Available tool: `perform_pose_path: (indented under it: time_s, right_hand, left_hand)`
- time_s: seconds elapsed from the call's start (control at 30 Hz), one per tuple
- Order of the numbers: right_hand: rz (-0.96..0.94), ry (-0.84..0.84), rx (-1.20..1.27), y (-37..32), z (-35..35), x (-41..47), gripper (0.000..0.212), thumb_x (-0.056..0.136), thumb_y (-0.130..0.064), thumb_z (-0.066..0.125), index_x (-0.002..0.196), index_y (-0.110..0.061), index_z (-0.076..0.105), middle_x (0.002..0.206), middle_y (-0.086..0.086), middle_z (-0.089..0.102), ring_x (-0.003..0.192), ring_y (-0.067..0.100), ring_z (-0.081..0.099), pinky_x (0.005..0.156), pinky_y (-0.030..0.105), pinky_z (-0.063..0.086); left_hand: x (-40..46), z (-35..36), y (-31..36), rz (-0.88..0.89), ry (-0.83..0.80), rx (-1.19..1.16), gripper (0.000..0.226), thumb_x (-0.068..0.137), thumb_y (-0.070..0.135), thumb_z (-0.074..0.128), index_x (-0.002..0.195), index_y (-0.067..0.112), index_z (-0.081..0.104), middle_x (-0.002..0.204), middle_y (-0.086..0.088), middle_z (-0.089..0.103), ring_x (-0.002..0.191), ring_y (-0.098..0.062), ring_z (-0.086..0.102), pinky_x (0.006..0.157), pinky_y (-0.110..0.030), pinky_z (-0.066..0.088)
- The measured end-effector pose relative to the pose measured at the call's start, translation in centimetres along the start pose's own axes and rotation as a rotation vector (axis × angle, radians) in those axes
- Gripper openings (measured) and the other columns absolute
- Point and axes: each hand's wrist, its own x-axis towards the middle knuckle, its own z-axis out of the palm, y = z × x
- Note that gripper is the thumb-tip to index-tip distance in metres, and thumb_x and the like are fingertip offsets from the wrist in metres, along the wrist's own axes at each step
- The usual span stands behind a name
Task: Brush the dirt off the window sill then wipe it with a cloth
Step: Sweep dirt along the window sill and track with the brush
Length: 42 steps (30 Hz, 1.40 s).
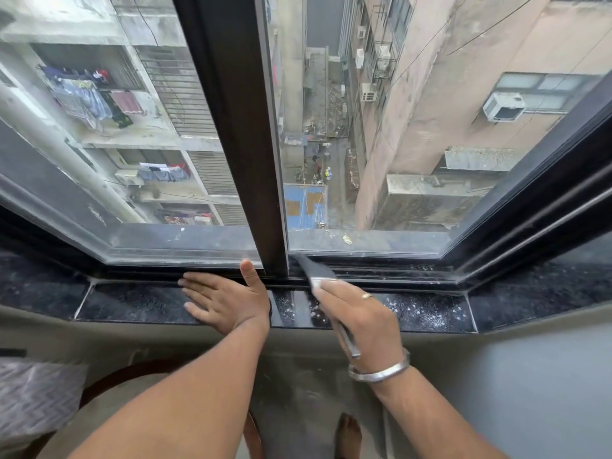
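Observation:
The window sill [139, 303] is a dark speckled stone ledge running across the lower middle of the view. Pale specks of dirt [427, 314] lie on its right part. My right hand [361, 318] grips a small brush [314, 268]. The brush's dark bristles point up-left into the black window track [381, 271], right of the centre post, and its handle end sticks out below my palm. My left hand [225, 299] lies flat on the sill with fingers spread, the thumb touching the track. No cloth is in view.
A dark vertical window post [245, 144] rises from the track between the hands. Glass covers the left pane, with a deep drop to an alley outside. A patterned cushion [33, 395] and a round wooden rim sit at lower left. A bare foot [347, 432] stands on the floor.

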Motion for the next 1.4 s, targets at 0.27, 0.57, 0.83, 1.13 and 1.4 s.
perform_pose_path:
  time_s: [0.27,0.57,0.83,1.13,1.4]
  right_hand:
    - [0.373,0.051,-0.414,6.7,-7.5,-5.3,0.033,0.085,-0.006,0.06,0.115,-0.017,0.069,0.117,0.002,0.069,0.111,0.028,0.061,0.1,0.031,0.042]
    - [0.13,-0.077,-0.149,1.0,-4.4,-2.1,0.029,0.083,-0.008,0.064,0.11,-0.017,0.071,0.113,0.002,0.071,0.108,0.026,0.065,0.085,0.04,0.056]
    - [0.408,0.034,-0.342,6.2,-7.9,-4.5,0.038,0.08,0.0,0.071,0.113,-0.019,0.069,0.113,0.002,0.07,0.106,0.029,0.063,0.095,0.034,0.047]
    - [-0.031,0.108,-0.013,-2.1,-4.0,-0.5,0.028,0.091,-0.011,0.067,0.118,-0.019,0.069,0.121,-0.001,0.069,0.116,0.017,0.062,0.091,0.035,0.052]
    - [0.118,0.08,-0.204,1.1,-4.5,1.6,0.036,0.08,-0.003,0.066,0.112,-0.02,0.071,0.113,-0.001,0.072,0.091,0.024,0.069,0.072,0.036,0.058]
  left_hand:
    - [0.0,0.2,0.0,-0.009,0.006,-0.018,0.112,0.085,0.081,0.002,0.153,-0.008,0.003,0.162,-0.029,0.012,0.151,-0.038,0.015,0.121,-0.053,0.007]
    - [0.1,0.4,-0.1,-0.016,0.004,-0.03,0.112,0.086,0.081,0.003,0.153,-0.007,0.002,0.162,-0.03,0.011,0.151,-0.037,0.014,0.121,-0.054,0.006]
    - [0.0,0.2,0.1,-0.016,0.003,-0.045,0.114,0.083,0.082,0.0,0.153,-0.008,0.002,0.162,-0.03,0.011,0.151,-0.038,0.014,0.121,-0.055,0.006]
    - [-0.2,-0.2,0.1,-0.011,-0.001,-0.048,0.117,0.081,0.083,-0.002,0.154,-0.008,0.002,0.162,-0.029,0.009,0.152,-0.037,0.013,0.122,-0.054,0.005]
    - [-0.2,0.1,0.0,-0.01,0.006,-0.046,0.113,0.084,0.082,0.002,0.154,-0.007,0.002,0.162,-0.029,0.01,0.152,-0.037,0.012,0.121,-0.054,0.005]
